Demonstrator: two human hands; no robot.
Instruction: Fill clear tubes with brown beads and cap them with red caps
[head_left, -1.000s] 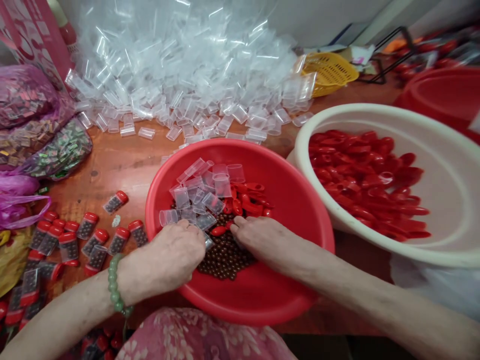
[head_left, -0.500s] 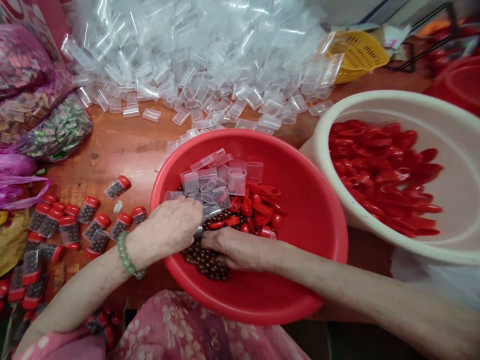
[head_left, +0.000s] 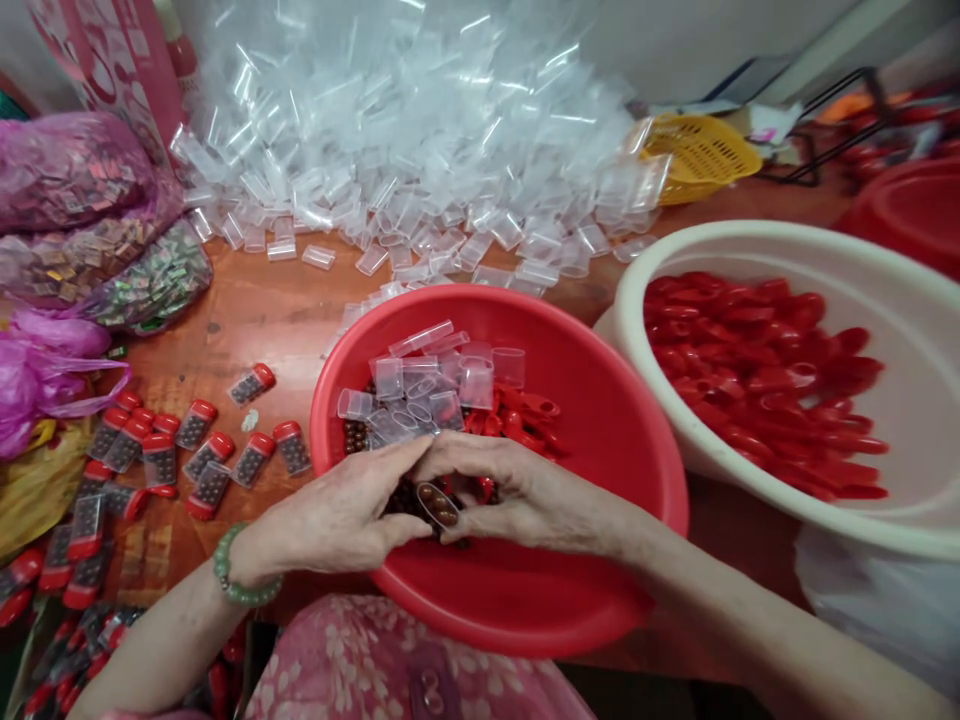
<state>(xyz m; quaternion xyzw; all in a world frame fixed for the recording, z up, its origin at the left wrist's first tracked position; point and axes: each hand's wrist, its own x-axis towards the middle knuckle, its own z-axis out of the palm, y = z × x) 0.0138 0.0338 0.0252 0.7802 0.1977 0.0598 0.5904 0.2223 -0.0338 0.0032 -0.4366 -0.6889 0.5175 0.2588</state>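
A clear plastic tube (head_left: 439,506) with brown beads inside is held above the red basin (head_left: 600,590), its oval open end towards me. My left hand (head_left: 330,512) curls round it from the left, thumb near its lower edge. From the right, my right hand (head_left: 517,490) closes on it with thumb and fingers. Something red shows inside the right hand's curl; whether it is held I cannot tell. Within the basin lie empty clear tubes (head_left: 412,390), red plastic caps (head_left: 525,415) and loose brown beads (head_left: 355,436), partly hidden by my hands.
Filled red-capped tubes (head_left: 196,425) lie at the left. Behind the basin is a big heap of clear tubes (head_left: 420,150). A cream tub (head_left: 885,330) holding red pieces (head_left: 757,380) stands at right. Purple bags (head_left: 75,180) and a yellow basket (head_left: 701,155) sit farther back.
My right hand has come up from the beads and now meets my left at the tube, which has beads in it. The left hand has lowered slightly, its fingers less bunched.
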